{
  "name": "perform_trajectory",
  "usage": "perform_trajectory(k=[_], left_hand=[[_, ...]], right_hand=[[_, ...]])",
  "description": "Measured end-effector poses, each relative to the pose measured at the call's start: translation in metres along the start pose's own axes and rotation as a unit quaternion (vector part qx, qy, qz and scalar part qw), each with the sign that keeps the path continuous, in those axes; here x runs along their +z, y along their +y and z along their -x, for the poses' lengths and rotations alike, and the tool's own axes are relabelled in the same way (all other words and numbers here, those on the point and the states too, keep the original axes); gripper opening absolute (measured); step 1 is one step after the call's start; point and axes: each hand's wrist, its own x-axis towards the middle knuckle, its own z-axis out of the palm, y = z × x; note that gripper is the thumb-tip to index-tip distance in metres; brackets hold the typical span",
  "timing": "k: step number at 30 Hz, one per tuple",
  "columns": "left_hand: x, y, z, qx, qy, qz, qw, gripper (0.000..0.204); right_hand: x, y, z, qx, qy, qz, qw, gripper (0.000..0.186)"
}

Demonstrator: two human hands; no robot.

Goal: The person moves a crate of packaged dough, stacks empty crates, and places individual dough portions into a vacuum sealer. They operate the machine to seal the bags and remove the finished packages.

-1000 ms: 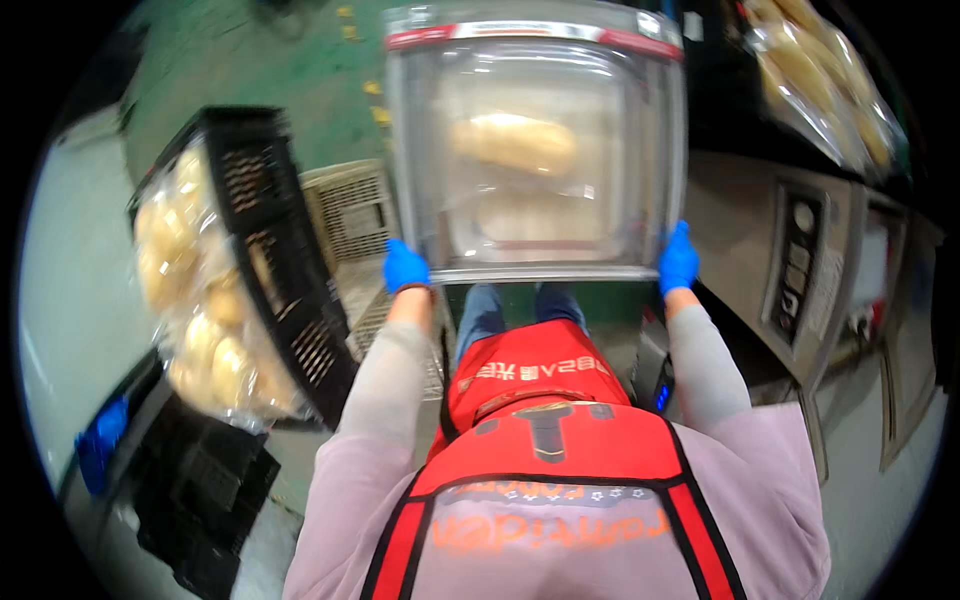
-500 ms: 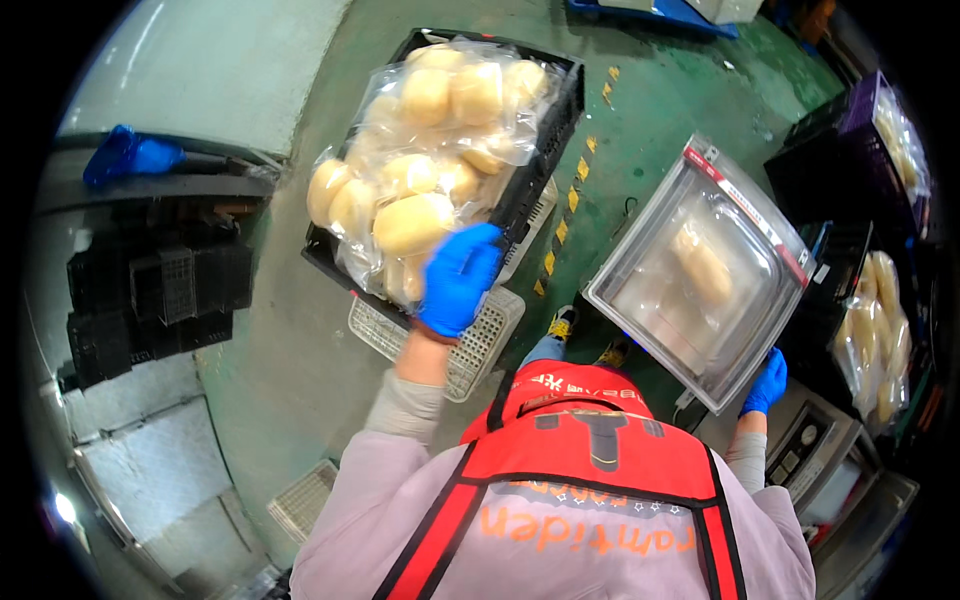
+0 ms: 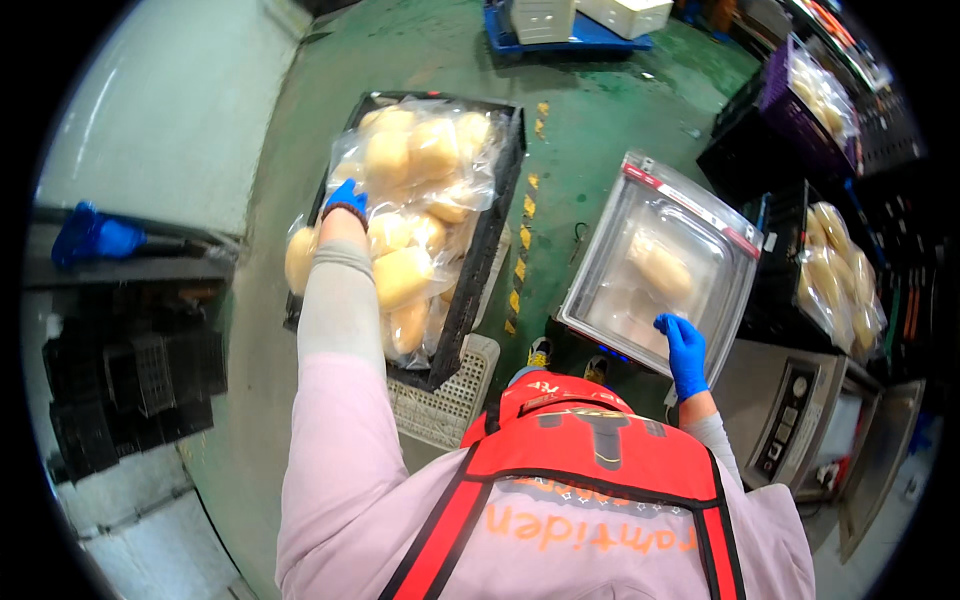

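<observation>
My left hand, in a blue glove, reaches onto clear plastic bags of pale yellow, bun-like pieces heaped in a black crate. Its fingers are mostly turned away, so I cannot tell whether they grip a bag. My right hand, also gloved in blue, is over the near right part of a vacuum sealer's transparent lid. The fingers of that hand are curled together with nothing seen in them. Beneath the lid, which is down, lies a bagged pale piece.
Further bagged pieces fill a black crate and a purple crate on the right. A metal machine with a dial stands beside the sealer. Under the left crate is a pale perforated crate. A blue pallet holds white boxes beyond.
My left hand has gone from the bags near the crate's near edge farther out to its left side. My right hand has come off the sealer's right edge to over its lid.
</observation>
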Motion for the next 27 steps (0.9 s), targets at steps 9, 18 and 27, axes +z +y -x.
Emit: perform_trajectory(k=[9, 18, 27], left_hand=[[0.097, 0.026, 0.105, 0.419, -0.013, -0.452, 0.787, 0.013], [0.184, -0.017, 0.316, 0.500, -0.416, -0.124, 0.750, 0.015], [0.162, -0.122, 0.553, 0.370, -0.695, -0.151, 0.598, 0.020]], right_hand=[[-0.054, 0.059, 0.103, 0.146, 0.139, -0.001, 0.979, 0.020], [-0.044, 0.016, 0.095, 0.066, 0.135, -0.069, 0.986, 0.022], [-0.051, -0.182, 0.112, -0.255, 0.090, -0.096, 0.958, 0.068]])
